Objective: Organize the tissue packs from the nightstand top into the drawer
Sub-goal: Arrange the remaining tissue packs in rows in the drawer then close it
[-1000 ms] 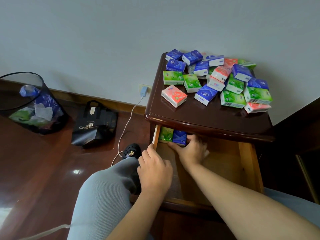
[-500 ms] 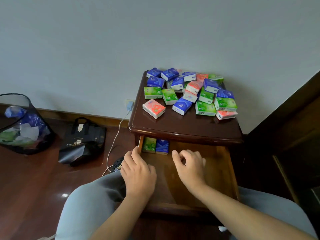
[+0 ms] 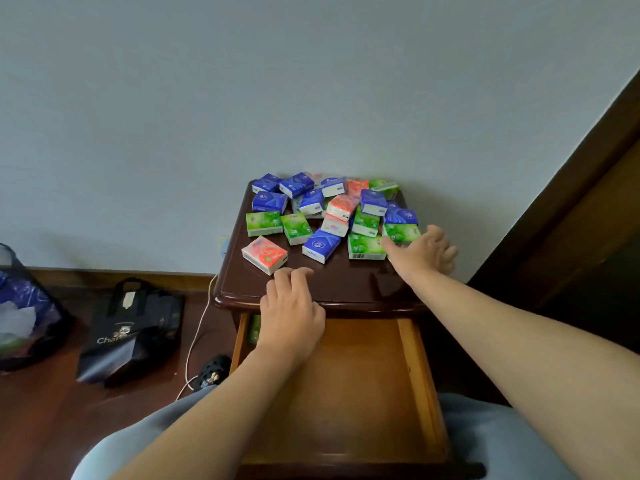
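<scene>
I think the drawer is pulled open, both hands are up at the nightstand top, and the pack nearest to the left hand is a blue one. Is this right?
Not quite. The head view shows the pack nearest the left hand is the red pack, not a blue one. The rest holds: the drawer is pulled open, and the right hand is also up at the nightstand top, by a green pack.

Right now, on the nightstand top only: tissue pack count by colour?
Blue packs: 8
Green packs: 6
Red packs: 4
Total: 18 visible on the nightstand. The pile overlaps, so more may be hidden.
</scene>
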The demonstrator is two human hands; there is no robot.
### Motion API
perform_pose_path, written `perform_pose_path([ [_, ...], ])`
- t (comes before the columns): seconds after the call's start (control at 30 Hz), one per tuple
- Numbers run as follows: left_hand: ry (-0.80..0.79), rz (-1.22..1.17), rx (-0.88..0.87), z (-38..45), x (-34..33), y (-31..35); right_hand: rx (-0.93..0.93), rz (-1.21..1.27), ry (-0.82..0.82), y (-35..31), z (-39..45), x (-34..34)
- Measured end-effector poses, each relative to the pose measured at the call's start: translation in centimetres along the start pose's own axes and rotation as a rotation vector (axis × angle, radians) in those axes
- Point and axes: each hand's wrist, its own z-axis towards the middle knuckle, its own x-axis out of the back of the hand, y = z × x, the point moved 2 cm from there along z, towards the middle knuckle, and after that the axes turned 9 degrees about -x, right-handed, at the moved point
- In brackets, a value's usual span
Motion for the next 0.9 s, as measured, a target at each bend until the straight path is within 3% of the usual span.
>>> perform_pose_path([
  [0.13, -0.030, 0.024, -0.043, 1.4, -0.5, 0.5, 0.024, 0.080, 0.062, -0.2, 0.1, -0.8],
  [0.23, -0.016, 0.045, -0.042, 2.4, -0.7, 0.2, 0.194, 0.231, 0.156, 0.2, -1.8, -0.5],
  [0.3, 0.048, 0.050, -0.029, 3.1, -0.5, -0.3, 0.420, 0.432, 0.085, 0.6, -3.9, -0.5],
  [0.37, 0.130, 0.048, 0.027, 3.8, 0.1, -1.2, 0.565, 0.573, -0.121, 1.2, -5.9, -1.2],
  [0.5, 0.146, 0.097, 0.240, 5.6, 1.5, -4.0, 0.400, 0.552, -0.564, 1.5, -8.2, -3.7],
  [0.67, -0.123, 0.155, 0.261, 7.5, 2.1, -6.9, 0.259, 0.682, -0.789, 1.1, -7.9, -4.5],
  [0.77, -0.161, 0.149, 0.265, 7.1, 1.7, -7.5, 0.279, 0.715, -0.859, 1.2, -7.7, -4.2],
  [0.9, 0.009, 0.199, 0.252, 4.5, 0.9, -6.9, 0.249, 0.764, -0.824, 1.3, -8.1, -3.7],
])
